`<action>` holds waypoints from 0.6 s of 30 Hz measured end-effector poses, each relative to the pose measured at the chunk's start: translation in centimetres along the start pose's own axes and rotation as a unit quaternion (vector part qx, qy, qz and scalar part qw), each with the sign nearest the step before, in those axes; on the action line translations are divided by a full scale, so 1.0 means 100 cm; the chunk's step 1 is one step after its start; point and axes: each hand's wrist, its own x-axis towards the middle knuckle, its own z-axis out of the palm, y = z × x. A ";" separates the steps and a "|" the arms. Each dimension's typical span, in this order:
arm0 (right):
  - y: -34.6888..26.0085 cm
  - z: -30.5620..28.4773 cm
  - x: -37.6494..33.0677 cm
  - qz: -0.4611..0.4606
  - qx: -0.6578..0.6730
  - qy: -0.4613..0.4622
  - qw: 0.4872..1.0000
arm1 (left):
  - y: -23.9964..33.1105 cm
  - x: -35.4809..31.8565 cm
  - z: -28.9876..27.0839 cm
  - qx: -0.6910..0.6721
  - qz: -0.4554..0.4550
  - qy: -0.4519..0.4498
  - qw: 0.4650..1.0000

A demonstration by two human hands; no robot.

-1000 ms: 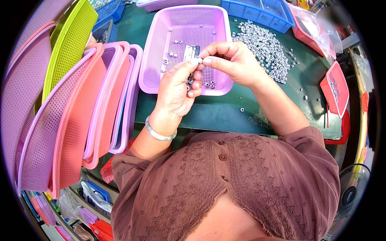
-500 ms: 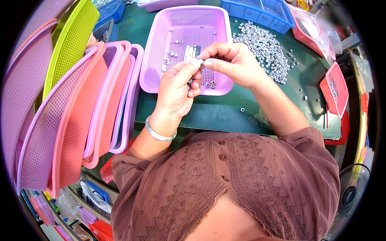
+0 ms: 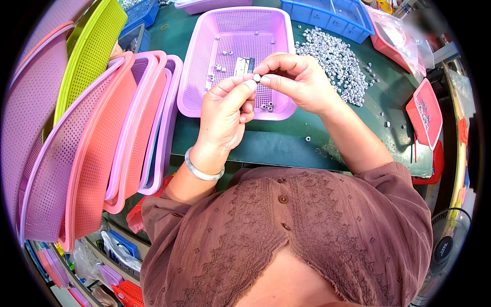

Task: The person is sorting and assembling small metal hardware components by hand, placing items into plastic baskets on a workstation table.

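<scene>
Both hands meet above the near half of a purple perforated basket (image 3: 279, 113). A small grey metal nut (image 3: 257, 78) sits between their fingertips. My left hand (image 3: 227, 105) pinches it from the left with thumb and forefinger, the other fingers curled in. From the right, my right hand (image 3: 299, 82) has thumb and forefinger closed on the same piece. Under the hands, several loose nuts (image 3: 269, 107) and a small labelled piece (image 3: 244, 66) lie on the basket floor. A big heap of grey nuts (image 3: 335, 64) spreads over the table to the right of the basket.
Stacked pink, purple and green baskets (image 3: 97, 148) lean at the left. A blue divided bin (image 3: 327, 18) stands at the back, with a pink tray (image 3: 391, 41) beside it. A small pink tray (image 3: 427, 115) is near the right edge of the green table (image 3: 286, 148).
The nut between the fingertips has turned slightly and shows more of its face. Both hands stay almost in place over the basket.
</scene>
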 end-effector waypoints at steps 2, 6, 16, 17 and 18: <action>0.000 0.000 0.000 -0.002 0.000 -0.001 1.000 | 0.000 0.000 -0.001 0.005 0.002 -0.004 1.000; 0.001 0.000 -0.001 -0.002 0.003 0.003 1.000 | 0.000 -0.001 -0.001 0.007 0.004 -0.009 1.000; -0.002 0.001 -0.003 0.021 0.009 0.006 1.000 | 0.000 0.000 0.002 -0.007 -0.012 -0.003 1.000; -0.001 0.001 -0.003 0.016 0.009 0.009 1.000 | 0.001 0.000 0.002 -0.010 -0.015 -0.005 1.000; 0.001 0.001 -0.003 0.010 0.010 0.012 1.000 | 0.001 0.000 0.002 -0.012 -0.017 -0.006 1.000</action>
